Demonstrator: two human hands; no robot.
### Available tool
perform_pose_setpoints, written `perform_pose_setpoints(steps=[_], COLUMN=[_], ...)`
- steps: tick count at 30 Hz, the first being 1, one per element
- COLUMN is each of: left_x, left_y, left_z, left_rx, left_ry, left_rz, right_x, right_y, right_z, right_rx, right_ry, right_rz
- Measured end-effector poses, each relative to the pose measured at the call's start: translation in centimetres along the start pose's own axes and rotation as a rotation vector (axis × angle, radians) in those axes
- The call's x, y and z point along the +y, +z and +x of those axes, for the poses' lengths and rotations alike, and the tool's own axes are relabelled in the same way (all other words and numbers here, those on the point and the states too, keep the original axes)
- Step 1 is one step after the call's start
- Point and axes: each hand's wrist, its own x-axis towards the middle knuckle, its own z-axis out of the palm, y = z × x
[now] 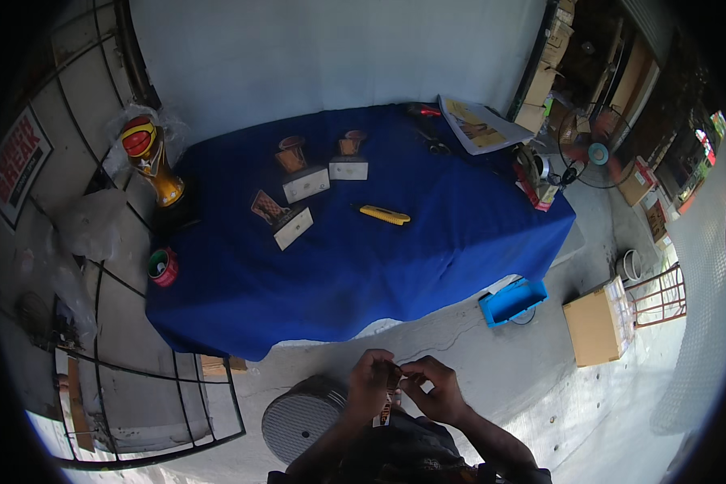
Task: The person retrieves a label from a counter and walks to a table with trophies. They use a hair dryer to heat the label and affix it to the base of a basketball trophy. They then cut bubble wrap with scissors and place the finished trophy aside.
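Note:
Close to my body, below the table's front edge, my left hand (pixel 371 382) and my right hand (pixel 433 390) are closed with their fingertips nearly together. Between them is a small printed cutout (pixel 385 410) in brown, orange and white, largely hidden by the fingers. On the blue cloth (pixel 452 234) beyond stand several brown cutouts shaped like cones or cups, among them one (pixel 269 207) at the front, with white block bases, such as the front base (pixel 294 229). A yellow box cutter (pixel 385 214) lies to their right.
At the table's left are a gold trophy (pixel 163 181) and a tape roll (pixel 162 267). A booklet (pixel 480 125) and scissors (pixel 438 148) lie at the back right. Around the table are a round stool (pixel 302 421), blue bin (pixel 514 303), cardboard box (pixel 593 328), fan (pixel 597 153) and metal frame (pixel 137 371).

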Motion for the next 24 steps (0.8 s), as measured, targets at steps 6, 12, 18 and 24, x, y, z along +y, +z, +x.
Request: perform_pose_setpoints(steps=[6, 12, 18, 24], left_x=[9.7, 19.7, 26.3, 25.1], left_y=[-0.1, -3.3, -8.7, -11.3], left_z=[9.7, 19.9, 36.4, 45.4], left_rx=[0.297, 0.427, 0.8, 0.735], left_ry=[0.38, 0.454, 0.054, -0.48], left_rz=[0.184, 0.243, 0.85, 1.49], right_x=[3.8, 9.6, 11.2, 13.8], right_y=[-3.9, -5.5, -3.8, -1.7], right_z=[13.5, 32.9, 52.8, 60.4], right_rx=[-0.145, -0.156, -0.021, -0.352], right_ry=[-0.112, -0.084, 0.171, 0.504], right_rz=[0.096, 0.301, 0.155, 0.122])
